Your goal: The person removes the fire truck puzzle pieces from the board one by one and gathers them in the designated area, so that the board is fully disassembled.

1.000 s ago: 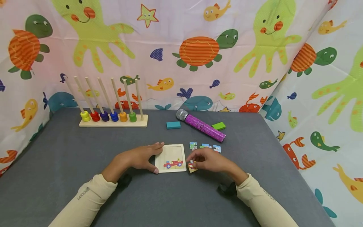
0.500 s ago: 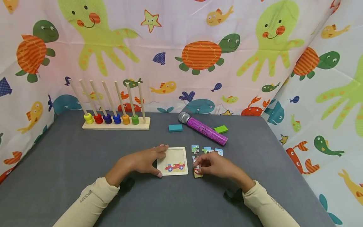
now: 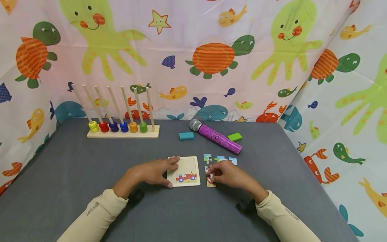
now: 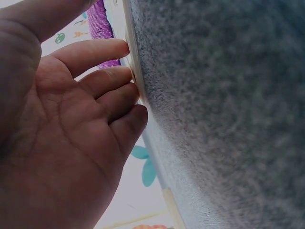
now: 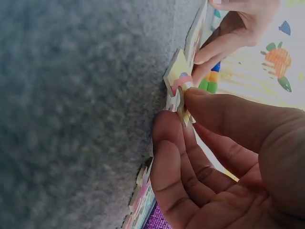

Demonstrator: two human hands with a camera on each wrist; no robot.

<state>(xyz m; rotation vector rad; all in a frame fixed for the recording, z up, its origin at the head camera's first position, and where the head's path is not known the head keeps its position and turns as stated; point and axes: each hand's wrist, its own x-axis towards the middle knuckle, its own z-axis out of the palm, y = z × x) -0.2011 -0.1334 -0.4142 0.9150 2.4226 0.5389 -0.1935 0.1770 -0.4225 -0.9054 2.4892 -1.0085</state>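
Observation:
My left hand (image 3: 157,170) rests at the left side of a square wooden puzzle tray (image 3: 178,164), its fingers at the upper left and thumb at the lower left corner. A red car picture (image 3: 186,177) fills the tray's lower part. In the left wrist view, the fingertips (image 4: 125,76) touch the tray's edge. Right of the tray, my right hand (image 3: 228,173) pinches a small puzzle piece (image 3: 211,184) between thumb and fingers, just at the tabletop. The right wrist view shows the yellow and red piece (image 5: 179,71) partly hidden by the fingers. Another piece (image 3: 207,169) lies just beyond it.
Loose puzzle pieces (image 3: 207,158) lie in a row behind my right hand. Farther back are a purple glittery microphone (image 3: 219,138), a teal block (image 3: 186,136) and a green block (image 3: 234,136). A wooden peg stand (image 3: 122,134) with coloured rings stands at the back left, before a printed curtain (image 3: 211,20).
My right hand has moved slightly right with the pinched piece, away from the tray's edge, showing another piece beside it. The left hand stays on the tray. The head view has shifted a little.

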